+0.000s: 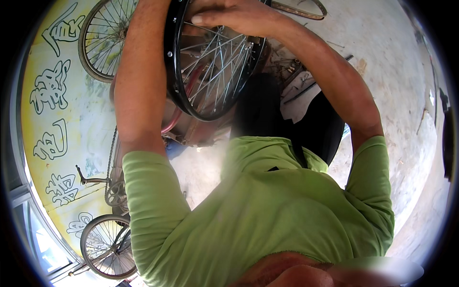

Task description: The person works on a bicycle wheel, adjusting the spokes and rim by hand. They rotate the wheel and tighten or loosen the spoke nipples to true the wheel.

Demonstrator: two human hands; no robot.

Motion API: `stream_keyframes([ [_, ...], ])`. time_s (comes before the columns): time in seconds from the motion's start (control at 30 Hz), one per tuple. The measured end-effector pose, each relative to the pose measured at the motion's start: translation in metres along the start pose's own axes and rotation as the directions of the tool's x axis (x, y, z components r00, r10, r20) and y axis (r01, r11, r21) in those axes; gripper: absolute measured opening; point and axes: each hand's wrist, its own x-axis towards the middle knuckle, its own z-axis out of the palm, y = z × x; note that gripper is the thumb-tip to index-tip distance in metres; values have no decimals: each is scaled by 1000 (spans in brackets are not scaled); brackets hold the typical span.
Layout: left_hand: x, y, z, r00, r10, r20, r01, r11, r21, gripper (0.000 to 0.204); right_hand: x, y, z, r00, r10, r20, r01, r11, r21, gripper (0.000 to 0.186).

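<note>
A bicycle wheel (210,116) with a black rim and silver spokes stands tilted in front of me, its top cut off by the upper edge. My right hand (229,13) reaches across the top of the wheel, its thumb pointing left toward the inner side of the rim. Its fingers look closed and bent, partly cut off by the frame edge; what they pinch does not show. My left forearm runs up along the outer left side of the rim, and the left hand lies beyond the upper edge.
To the left, a bicycle with a front wheel (112,246), crank (91,181) and chain stands against a yellow-white painted wall panel (52,129). A red curved tube (173,120) sits behind the spoked wheel. Loose tools and metal parts (291,71) lie on the pale floor (406,95); a rusty rim (301,12) is at the top.
</note>
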Motion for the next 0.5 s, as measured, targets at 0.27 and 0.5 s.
stream_keyframes([
  [0.27,2,0,2,1000,-23,-9,23,1000,8,38,-26,-23,-3,982,92,-166,-103,993,-62,30],
  [0.5,3,0,2,998,6,56,-3,999,-51,34,-41,-12,-32,977,34,-212,13,976,217,27],
])
